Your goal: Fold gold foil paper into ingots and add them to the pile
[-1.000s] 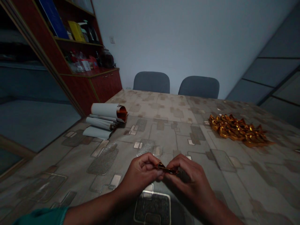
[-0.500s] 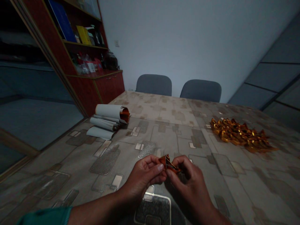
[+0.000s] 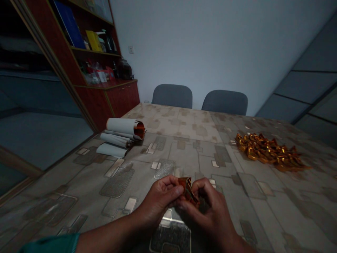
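Note:
Between my left hand (image 3: 158, 200) and my right hand (image 3: 207, 211) sits a small folded piece of copper-orange foil paper (image 3: 187, 189). Both hands pinch it at the fingertips, close above the patterned tabletop (image 3: 118, 182). Its lower end is partly hidden by my right fingers. Far to the right lies a loose pile of folded gold-orange foil pieces (image 3: 265, 153). To the far left rest rolled sheets (image 3: 122, 128) with white backs, the top roll showing an orange foil inside. Neither hand touches the pile or the rolls.
Beyond the table stand two grey chair backs (image 3: 172, 96) (image 3: 225, 102). A red-brown wooden shelf unit (image 3: 105, 84) holding books and bags stands at the back left. A glass-fronted panel (image 3: 39, 133) runs along the left side.
The foil piece has turned upright between my fingers and looks more tightly folded. My hands have come closer together around it, and the view has shifted slightly.

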Available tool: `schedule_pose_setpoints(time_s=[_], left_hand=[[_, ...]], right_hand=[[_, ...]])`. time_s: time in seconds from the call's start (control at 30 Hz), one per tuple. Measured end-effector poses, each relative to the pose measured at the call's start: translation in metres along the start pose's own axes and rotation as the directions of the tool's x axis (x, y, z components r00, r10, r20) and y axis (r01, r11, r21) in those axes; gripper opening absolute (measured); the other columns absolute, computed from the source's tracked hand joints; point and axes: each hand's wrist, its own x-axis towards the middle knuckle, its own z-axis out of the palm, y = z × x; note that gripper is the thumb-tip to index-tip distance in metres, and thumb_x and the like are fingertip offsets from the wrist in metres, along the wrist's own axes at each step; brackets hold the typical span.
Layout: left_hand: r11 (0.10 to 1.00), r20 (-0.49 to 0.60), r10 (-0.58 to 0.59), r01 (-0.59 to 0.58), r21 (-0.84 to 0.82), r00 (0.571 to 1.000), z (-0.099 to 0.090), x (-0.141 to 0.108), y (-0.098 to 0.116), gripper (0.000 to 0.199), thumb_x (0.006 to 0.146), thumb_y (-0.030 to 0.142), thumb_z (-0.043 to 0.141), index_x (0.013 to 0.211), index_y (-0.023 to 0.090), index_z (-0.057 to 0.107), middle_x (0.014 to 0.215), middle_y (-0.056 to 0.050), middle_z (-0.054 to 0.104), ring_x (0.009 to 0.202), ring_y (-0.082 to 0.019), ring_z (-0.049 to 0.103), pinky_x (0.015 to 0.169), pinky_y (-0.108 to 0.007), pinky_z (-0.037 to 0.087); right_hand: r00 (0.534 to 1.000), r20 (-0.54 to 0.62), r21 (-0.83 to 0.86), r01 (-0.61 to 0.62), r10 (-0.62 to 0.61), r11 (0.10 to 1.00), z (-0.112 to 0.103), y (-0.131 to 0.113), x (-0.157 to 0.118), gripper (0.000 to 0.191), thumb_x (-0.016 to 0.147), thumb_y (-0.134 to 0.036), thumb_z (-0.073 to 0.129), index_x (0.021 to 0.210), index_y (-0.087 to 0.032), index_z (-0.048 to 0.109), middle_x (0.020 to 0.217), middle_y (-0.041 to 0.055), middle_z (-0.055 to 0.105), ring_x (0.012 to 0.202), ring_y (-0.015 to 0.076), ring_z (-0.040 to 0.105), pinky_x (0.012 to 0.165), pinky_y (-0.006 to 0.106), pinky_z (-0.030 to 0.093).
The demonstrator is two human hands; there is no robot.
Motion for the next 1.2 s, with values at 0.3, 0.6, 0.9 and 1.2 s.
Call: schedule_pose_setpoints(time_s=[0.3, 0.6, 0.9, 1.2], left_hand=[[0.995, 0.201, -0.084, 0.093, -0.036, 0.976, -0.007, 0.001, 0.011, 0.041, 0.072, 0.044, 0.088, 0.087, 0.015, 0.064, 0.055, 0.009, 0.044, 0.043, -0.002, 0.024, 0.041, -0.015, 0.015], [0.99, 0.204, -0.136, 0.127, 0.057, 0.969, -0.008, -0.001, 0.008, 0.048, 0.061, 0.047, 0.094, 0.081, 0.014, 0.065, 0.073, 0.001, 0.054, 0.059, -0.007, 0.045, 0.051, -0.019, 0.024], [0.973, 0.23, -0.226, 0.207, 0.101, 0.947, -0.012, -0.001, 0.007, 0.048, 0.062, 0.049, 0.092, 0.081, 0.015, 0.065, 0.068, 0.003, 0.049, 0.058, -0.008, 0.041, 0.053, -0.021, 0.023], [0.983, 0.379, -0.176, 0.181, 0.021, 0.909, -0.013, 0.001, 0.004, 0.033, 0.072, 0.038, 0.089, 0.073, 0.014, 0.065, 0.077, 0.0, 0.057, 0.067, -0.01, 0.053, 0.061, -0.021, 0.039]], right_hand=[[0.9, 0.321, 0.553, -0.432, 0.295, 0.712, -0.013, 0.009, 0.001, 0.044, 0.101, -0.053, 0.047, 0.09, -0.016, 0.068, 0.056, -0.0022, 0.054, 0.049, 0.0106, 0.047, 0.051, 0.023, 0.038], [0.791, 0.511, 0.562, -0.603, 0.337, 0.566, -0.012, 0.013, -0.004, 0.047, 0.095, -0.056, 0.059, 0.069, -0.017, 0.06, 0.045, -0.0065, 0.046, 0.038, 0.0062, 0.03, 0.041, 0.02, 0.021], [0.712, 0.601, 0.603, -0.702, 0.363, 0.378, -0.009, 0.012, -0.008, 0.043, 0.084, -0.054, 0.073, 0.068, -0.016, 0.058, 0.048, -0.0083, 0.041, 0.042, 0.0059, 0.028, 0.041, 0.02, 0.021], [0.624, 0.693, 0.621, -0.771, 0.361, 0.14, -0.011, 0.002, -0.009, 0.037, 0.072, -0.044, 0.085, 0.086, -0.011, 0.075, 0.07, 0.0006, 0.061, 0.06, 0.0086, 0.051, 0.058, 0.019, 0.041]])
